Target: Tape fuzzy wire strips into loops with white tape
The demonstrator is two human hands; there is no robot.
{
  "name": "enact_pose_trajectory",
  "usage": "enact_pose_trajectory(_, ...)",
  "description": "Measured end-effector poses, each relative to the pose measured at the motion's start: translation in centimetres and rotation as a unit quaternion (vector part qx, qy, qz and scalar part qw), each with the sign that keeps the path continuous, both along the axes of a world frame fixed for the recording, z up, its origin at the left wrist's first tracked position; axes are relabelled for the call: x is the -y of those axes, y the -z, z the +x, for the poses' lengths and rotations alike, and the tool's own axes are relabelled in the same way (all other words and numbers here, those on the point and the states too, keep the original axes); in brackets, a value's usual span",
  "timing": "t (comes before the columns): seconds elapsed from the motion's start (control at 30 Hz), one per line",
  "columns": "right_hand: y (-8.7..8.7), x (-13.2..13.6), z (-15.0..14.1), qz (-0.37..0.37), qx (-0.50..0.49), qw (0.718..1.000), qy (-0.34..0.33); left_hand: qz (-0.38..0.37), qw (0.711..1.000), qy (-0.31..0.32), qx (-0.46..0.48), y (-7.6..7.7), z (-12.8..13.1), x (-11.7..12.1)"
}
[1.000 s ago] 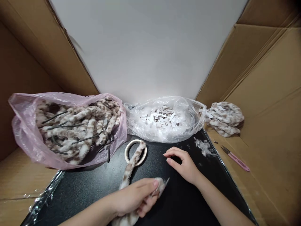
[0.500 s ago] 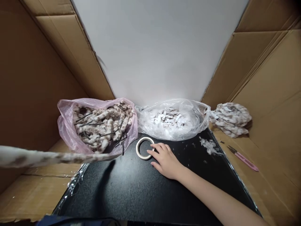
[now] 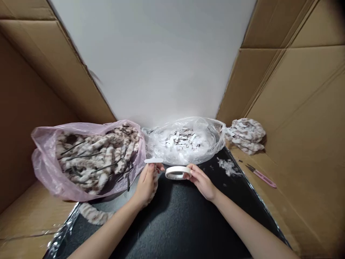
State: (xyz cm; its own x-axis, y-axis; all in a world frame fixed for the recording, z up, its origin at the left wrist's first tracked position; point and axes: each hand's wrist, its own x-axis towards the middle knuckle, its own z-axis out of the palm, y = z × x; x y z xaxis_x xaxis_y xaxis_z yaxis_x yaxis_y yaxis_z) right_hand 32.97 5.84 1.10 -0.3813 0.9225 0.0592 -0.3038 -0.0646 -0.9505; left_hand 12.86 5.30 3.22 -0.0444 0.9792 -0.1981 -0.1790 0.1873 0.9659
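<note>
My left hand (image 3: 145,185) is closed around a furry white-and-brown strip (image 3: 94,214), whose tail lies on the black tabletop to the left, partly behind my forearm. A flat white tag (image 3: 153,160) sticks out above the thumb of that hand. With thumb and fingers, my right hand (image 3: 202,183) grips the right edge of a white tape roll (image 3: 168,174). The roll is tilted, held off the table just right of my left fingers. Whether a tape end is pulled loose I cannot tell.
At the back left lies a pink bag (image 3: 44,154) of furry strips and black ties. Beside it is a clear bag (image 3: 212,144) of white paper bits. A furry bundle (image 3: 249,135), pink-handled cutter (image 3: 261,176) and fluff (image 3: 228,167) are to the right. Cardboard walls stand on both sides.
My right hand has picked the tape roll up off the table and tilted it. My left hand has come into view with the furry strip, near the roll. The view has shifted right.
</note>
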Motion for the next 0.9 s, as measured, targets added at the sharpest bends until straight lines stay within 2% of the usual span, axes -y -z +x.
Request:
enact_pose_trajectory(0.07, 0.7, -0.1, 0.1, -0.031, -0.033, 0.999, 0.006, -0.014, 0.999, 0.017, 0.025, 1.2, 0.8, 0.0)
enact_pose_trajectory(0.13, 1.1, 0.0, -0.2, -0.044, -0.038, 0.998, 0.006, -0.028, 0.997, 0.065, 0.030, 2.3, 1.0, 0.1)
enact_pose_trajectory(0.2, 1.2, 0.3, -0.5, -0.052, -0.044, 0.998, 0.004, -0.046, 0.992, 0.112, 0.022, 2.9, 1.0, 0.5)
enact_pose_trajectory(0.27, 1.1, 0.7, -0.7, -0.048, -0.040, 0.998, -0.001, -0.039, 0.991, 0.126, 0.006, 3.1, 1.1, 1.1)
enact_pose_trajectory(0.33, 0.9, 1.2, -0.9, -0.034, -0.032, 0.999, -0.012, -0.032, 0.994, 0.101, 0.003, 2.9, 1.1, 1.6)
enact_pose_trajectory(0.47, 0.3, 2.0, -1.1, -0.023, -0.040, 0.998, -0.033, -0.068, 0.996, 0.042, 0.033, 2.5, 1.1, 1.7)
enact_pose_trajectory(0.63, 0.0, 2.3, -1.4, -0.085, -0.077, 0.992, -0.054, -0.066, 0.996, 0.006, 0.066, 3.0, 1.0, 1.0)
enact_pose_trajectory(0.73, -0.2, 2.3, -1.5, -0.123, -0.102, 0.984, -0.075, -0.053, 0.995, 0.002, 0.089, 3.0, 1.3, 0.8)
enact_pose_trajectory(0.9, -0.2, 2.5, -1.7, -0.132, -0.099, 0.984, -0.071, -0.057, 0.992, 0.033, 0.110, 2.9, 1.6, 1.0)
